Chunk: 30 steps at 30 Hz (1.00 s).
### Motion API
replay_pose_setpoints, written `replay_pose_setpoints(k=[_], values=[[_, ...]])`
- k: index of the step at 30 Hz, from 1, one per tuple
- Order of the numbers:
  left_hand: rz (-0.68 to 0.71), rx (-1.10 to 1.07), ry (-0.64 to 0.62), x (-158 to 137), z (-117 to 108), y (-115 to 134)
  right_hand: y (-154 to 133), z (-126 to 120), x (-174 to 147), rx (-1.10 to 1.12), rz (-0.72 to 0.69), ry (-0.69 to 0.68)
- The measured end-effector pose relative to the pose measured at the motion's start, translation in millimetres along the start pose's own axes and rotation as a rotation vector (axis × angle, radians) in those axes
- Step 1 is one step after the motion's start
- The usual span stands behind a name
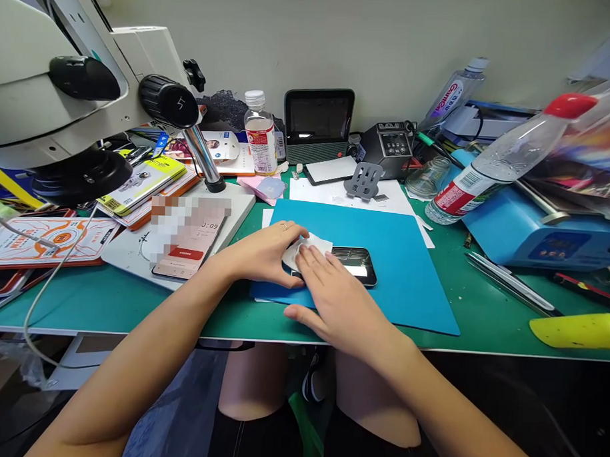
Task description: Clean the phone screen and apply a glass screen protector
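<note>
A dark phone (366, 266) with a glossy, reflecting surface lies on the blue mat (413, 279). My left hand (267, 254) is curved around its left end, thumb on the near side and fingers on the far side. With its fingers together and stretched forward, my right hand (335, 293) presses a white wipe (318, 242) down onto the phone. The right thumb sticks out to the left over the mat. My hands and the wipe hide the phone's left half.
A microscope (64, 100) overhangs the left side, near a lit phone (197, 245) on its white base. Behind the mat stand a bottle (261, 137), a smart display (319, 119) and a black device (386, 151). Tweezers (513, 282), a yellow object (576, 330) and a blue machine (550, 230) lie right.
</note>
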<state>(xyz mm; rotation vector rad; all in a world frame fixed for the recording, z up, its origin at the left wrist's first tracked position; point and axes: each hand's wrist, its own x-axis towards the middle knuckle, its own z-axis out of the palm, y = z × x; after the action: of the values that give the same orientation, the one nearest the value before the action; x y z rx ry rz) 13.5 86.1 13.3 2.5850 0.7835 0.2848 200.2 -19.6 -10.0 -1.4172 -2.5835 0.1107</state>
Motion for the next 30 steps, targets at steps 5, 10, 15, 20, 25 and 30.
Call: replay_pose_setpoints(k=[5, 10, 15, 20, 25, 30], values=[[0.009, 0.048, -0.014, -1, 0, 1, 3, -7, -18, 0.003, -0.101, 0.002], [0.000, 0.040, -0.045, -1, -2, 0, 26, -16, -55, -0.095, -0.084, 0.011], [-0.008, 0.070, -0.049, -1, -2, 2, 52, -17, -75, -0.213, -0.006, 0.050], [0.005, 0.131, -0.027, 1, 2, 7, 62, -16, -59, -0.211, 0.072, 0.049], [-0.021, 0.087, -0.016, -1, 1, 10, 41, -13, -23, -0.139, 0.059, 0.001], [-0.010, -0.088, 0.037, -4, -4, 8, 6, -5, 3, -0.006, -0.049, -0.004]])
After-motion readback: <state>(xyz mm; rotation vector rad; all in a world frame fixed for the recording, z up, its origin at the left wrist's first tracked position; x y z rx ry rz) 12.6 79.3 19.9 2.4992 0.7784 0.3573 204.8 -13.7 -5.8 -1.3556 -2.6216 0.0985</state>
